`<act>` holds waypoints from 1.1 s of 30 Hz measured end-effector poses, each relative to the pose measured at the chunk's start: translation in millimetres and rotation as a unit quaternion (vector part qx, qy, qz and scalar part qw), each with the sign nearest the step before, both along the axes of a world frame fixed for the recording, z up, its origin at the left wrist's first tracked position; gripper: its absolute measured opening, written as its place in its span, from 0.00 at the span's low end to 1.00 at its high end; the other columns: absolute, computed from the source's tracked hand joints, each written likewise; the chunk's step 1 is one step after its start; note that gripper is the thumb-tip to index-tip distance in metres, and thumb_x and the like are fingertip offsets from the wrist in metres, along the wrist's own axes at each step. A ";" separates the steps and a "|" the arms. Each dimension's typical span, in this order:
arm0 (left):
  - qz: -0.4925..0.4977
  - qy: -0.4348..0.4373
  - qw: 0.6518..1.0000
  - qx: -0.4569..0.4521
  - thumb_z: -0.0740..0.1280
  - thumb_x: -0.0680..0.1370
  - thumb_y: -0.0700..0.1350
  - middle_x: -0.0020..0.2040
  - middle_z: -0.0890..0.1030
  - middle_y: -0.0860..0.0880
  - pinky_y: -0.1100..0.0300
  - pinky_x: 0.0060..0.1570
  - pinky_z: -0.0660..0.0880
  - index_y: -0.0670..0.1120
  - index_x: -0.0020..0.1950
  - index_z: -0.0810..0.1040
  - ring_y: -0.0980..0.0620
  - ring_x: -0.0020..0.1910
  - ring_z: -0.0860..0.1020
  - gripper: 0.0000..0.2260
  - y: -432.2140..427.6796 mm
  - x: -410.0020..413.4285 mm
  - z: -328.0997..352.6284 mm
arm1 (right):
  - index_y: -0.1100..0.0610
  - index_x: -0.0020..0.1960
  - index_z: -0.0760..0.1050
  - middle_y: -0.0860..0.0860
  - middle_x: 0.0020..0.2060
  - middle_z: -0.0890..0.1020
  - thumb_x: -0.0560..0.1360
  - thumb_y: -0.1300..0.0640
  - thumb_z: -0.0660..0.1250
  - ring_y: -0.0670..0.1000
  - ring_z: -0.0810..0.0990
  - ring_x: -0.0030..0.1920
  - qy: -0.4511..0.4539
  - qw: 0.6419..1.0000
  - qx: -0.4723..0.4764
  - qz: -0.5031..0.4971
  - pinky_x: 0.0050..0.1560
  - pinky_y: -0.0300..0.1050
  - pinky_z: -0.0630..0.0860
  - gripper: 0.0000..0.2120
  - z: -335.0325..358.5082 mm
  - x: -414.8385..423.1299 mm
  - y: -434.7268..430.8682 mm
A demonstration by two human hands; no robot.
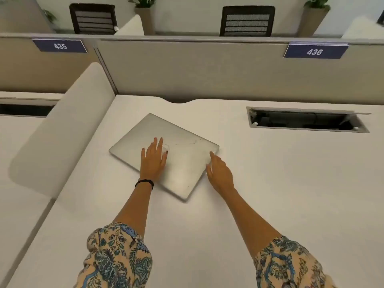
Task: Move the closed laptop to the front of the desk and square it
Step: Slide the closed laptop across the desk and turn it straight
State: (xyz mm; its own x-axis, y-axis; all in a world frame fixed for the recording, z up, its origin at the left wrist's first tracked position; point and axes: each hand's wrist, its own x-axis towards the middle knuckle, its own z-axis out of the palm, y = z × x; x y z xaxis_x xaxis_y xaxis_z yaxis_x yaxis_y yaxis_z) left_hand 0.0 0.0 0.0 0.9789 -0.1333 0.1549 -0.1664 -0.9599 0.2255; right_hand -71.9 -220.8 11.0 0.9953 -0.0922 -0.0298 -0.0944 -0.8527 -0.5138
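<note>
Left hand (pixel 154 157) flat, fingers spread on closed silver laptop (pixel 182 161) lid, right hand (pixel 219 173) open at laptop's right edge, fingertips touching near corner, laptop skewed mid-desk on white desk (pixel 270 183), back from front edge

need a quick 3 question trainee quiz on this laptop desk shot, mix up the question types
1. True or false: the closed laptop already lies square to the desk edges.
2. Which hand lies flat on the laptop's lid?
A. left hand
B. right hand
C. neither
3. Fill in: the number sign above the open cable hatch reads ___.

Key
1. False: it lies rotated, one corner pointing toward the person.
2. A: the left palm rests on the lid, fingers spread; the right hand is at the laptop's right edge.
3. 436
</note>
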 end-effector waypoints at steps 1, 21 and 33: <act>0.000 0.018 1.000 0.006 0.51 0.80 0.52 0.74 0.67 0.41 0.42 0.69 0.65 0.44 0.74 0.63 0.44 0.69 0.71 0.24 9.5 4.4 -1.2 | 0.57 0.76 0.55 0.57 0.68 0.70 0.80 0.55 0.55 0.58 0.74 0.61 0.015 1.000 0.011 -0.015 0.56 0.52 0.75 0.25 -1.4 1.4 6.4; 0.099 0.053 0.992 -0.060 0.58 0.80 0.48 0.74 0.63 0.37 0.40 0.73 0.53 0.42 0.73 0.63 0.39 0.75 0.59 0.22 104.1 65.9 -33.4 | 0.61 0.42 0.70 0.60 0.43 0.72 0.70 0.69 0.54 0.54 0.69 0.41 0.079 0.907 0.277 -0.309 0.36 0.45 0.70 0.08 -11.1 35.2 43.8; 0.189 0.092 0.975 -0.070 0.59 0.80 0.48 0.62 0.71 0.34 0.42 0.58 0.69 0.35 0.64 0.71 0.35 0.62 0.69 0.20 114.5 106.9 -13.1 | 0.59 0.36 0.68 0.56 0.36 0.74 0.72 0.66 0.59 0.57 0.75 0.38 0.150 0.838 0.359 -0.382 0.46 0.52 0.80 0.07 -11.0 45.6 32.3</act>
State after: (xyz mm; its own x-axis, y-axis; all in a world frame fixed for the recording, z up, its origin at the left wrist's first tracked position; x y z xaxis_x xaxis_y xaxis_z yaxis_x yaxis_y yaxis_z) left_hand 106.9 114.5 -13.1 0.9668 0.2526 -0.0377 0.2496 -0.9027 0.3504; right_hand -26.3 -188.6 0.0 0.5918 -0.5508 -0.5885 -0.6885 0.0344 -0.7245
